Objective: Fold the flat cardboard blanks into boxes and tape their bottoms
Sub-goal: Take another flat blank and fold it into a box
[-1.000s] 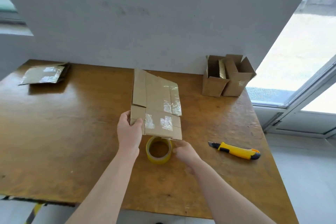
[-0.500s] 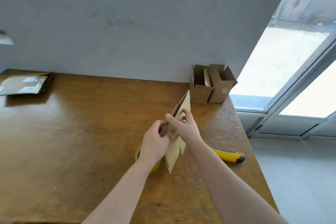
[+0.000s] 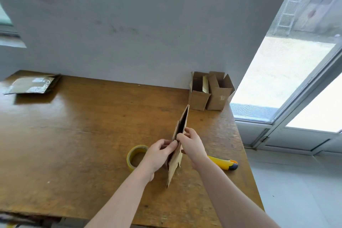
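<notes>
- Head view: a broad wooden table [image 3: 74,144], its brown top glossy and scuffed, spreads beneath and all round the grip.
- Two assembled boxes [image 3: 199,98] of plain brown corrugated card stand beyond the grip and a little to its right. They touch each other against the wall, with their top flaps up.
- A low stack of flat blanks [image 3: 31,85] lies far to the left of the grip at the back corner of the table. Shiny strips of clear tape show on its top sheet.
- The cardboard blank [image 3: 174,163] being worked is held on edge, a tall narrow shape seen almost end-on. A dark slit opens between its panels just above the grip, and its lower flaps hang below it. Whether its bottom edge touches the table cannot be told.
- The left hand [image 3: 159,153] pinches the blank's left face at mid-height, fingers curled.
- The right hand [image 3: 192,144] grips the right face at the same height, thumb at the slit, so the blank sits clamped between both hands.
- A yellow utility knife [image 3: 224,164] with a dark tip lies flat just right of the grip, partly behind the right forearm.
- A yellowish tape roll [image 3: 132,155] lies flat just left of the grip.
</notes>
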### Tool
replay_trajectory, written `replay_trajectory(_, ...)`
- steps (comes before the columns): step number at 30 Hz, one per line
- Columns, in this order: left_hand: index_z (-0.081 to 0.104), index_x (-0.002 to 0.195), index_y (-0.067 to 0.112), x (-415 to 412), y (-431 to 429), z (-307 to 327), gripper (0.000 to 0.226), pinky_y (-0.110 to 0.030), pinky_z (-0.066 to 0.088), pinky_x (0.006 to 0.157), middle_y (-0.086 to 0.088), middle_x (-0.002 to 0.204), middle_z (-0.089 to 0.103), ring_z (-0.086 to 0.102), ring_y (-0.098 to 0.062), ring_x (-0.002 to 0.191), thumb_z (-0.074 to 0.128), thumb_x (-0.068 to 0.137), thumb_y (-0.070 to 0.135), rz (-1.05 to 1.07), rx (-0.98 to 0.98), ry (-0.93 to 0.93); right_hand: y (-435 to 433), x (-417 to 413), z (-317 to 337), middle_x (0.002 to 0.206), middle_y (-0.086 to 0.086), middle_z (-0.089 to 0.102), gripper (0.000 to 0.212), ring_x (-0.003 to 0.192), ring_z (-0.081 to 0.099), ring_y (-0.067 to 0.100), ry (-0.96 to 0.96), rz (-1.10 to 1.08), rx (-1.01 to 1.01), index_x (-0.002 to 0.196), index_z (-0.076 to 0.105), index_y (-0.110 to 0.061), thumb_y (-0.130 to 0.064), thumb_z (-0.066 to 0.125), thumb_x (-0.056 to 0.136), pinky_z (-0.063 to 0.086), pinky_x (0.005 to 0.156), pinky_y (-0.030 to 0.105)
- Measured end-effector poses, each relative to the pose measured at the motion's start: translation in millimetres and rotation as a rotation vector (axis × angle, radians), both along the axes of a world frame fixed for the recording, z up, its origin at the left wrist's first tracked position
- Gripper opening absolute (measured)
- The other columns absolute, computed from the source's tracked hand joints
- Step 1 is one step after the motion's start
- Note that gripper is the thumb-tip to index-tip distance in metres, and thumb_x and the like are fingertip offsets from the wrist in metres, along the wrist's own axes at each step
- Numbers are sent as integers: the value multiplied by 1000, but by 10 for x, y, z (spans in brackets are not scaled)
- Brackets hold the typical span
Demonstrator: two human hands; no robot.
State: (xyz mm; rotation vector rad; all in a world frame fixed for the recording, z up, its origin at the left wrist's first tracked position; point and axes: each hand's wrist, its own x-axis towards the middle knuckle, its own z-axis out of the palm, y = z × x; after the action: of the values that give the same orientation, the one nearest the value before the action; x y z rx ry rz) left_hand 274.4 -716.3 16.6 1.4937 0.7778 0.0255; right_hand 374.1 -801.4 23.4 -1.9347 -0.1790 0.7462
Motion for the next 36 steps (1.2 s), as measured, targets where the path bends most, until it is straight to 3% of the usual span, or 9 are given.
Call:
replay_trajectory(5, 41, 65, 16, 19, 47, -19, 28, -29, 30, 52, 0, 61, 43, 39, -16, 55, 49, 92, 20, -37, 500, 132, -56, 91, 16, 148, 2, 40, 73, 128, 45, 25, -105, 14, -86, 150, 25, -26, -16, 58, 87, 48, 94, 39)
replay_trajectory(9, 37, 64, 19, 52, 30, 68, 32, -20, 30, 44, 2, 60, 41, 38, -11, 51, 46, 94, 19, 27, 743, 146, -105, 189, 38, 134, 2, 53, 67, 116, 54, 23, -232, 67, -169, 146, 32, -25, -7, 54, 86, 54, 93, 42)
replay_trajectory(15, 43, 80, 13, 34, 238, 97, 18, -23, 43, 50, -3, 80, 49, 55, -18, 63, 41, 98, 17, 272, 644, 200, -197, 318, 52, 120, 7, 59, 70, 87, 67, 26, -118, 170, -201, 146, 31, -29, -9, 52, 82, 57, 60, 33)
replay_trajectory(23, 52, 122, 13, 131, 363, 95, 26, -21, 48, 51, -3, 101, 58, 59, -15, 73, 41, 99, 19, 89, 704, 226, -78, 388, 124, 129, 6, 56, 79, 103, 61, 22, -345, 263, -324, 152, 19, -20, -18, 63, 87, 53, 70, 30)
replay_trajectory(26, 52, 128, 5, 145, 426, 88, 33, -38, 56, 78, -16, 123, 59, 63, -31, 100, 44, 99, 18, 169, 728, 271, -109, 418, 202, 117, 11, 59, 98, 78, 66, 21, -149, 291, -247, 153, 6, -29, -6, 66, 79, 53, 56, 26)
replay_trajectory(28, 58, 118, 6, 180, 486, 70, 26, -33, 56, 70, -15, 111, 63, 63, -28, 94, 45, 98, 17, 191, 737, 262, -124, 414, 235, 105, 13, 62, 99, 64, 64, 19, -86, 396, -275, 151, 10, -33, -8, 67, 75, 52, 52, 25)
replay_trajectory(31, 62, 101, 15, 237, 551, 54, 18, -20, 37, 51, -1, 90, 62, 55, -11, 71, 44, 99, 17, 46, 807, 238, -104, 436, 208, 123, 11, 57, 105, 101, 61, 26, -245, 370, -342, 152, 8, -26, -23, 75, 72, 57, 79, 38)
replay_trajectory(33, 62, 110, 18, 278, 573, 52, 19, -18, 36, 55, 3, 97, 63, 53, -7, 75, 46, 99, 17, -45, 851, 232, -67, 497, 164, 153, 11, 29, 116, 139, 30, 31, -437, 242, -398, 154, -4, -26, -32, 78, 73, 41, 107, 46)
replay_trajectory(36, 60, 120, 26, 334, 595, 59, 26, -16, 38, 58, 7, 106, 61, 53, -5, 81, 49, 98, 17, -171, 848, 235, -46, 573, 139, 163, 4, 10, 109, 150, 7, 26, -585, 210, -395, 155, 0, -29, -27, 77, 77, 24, 116, 46)
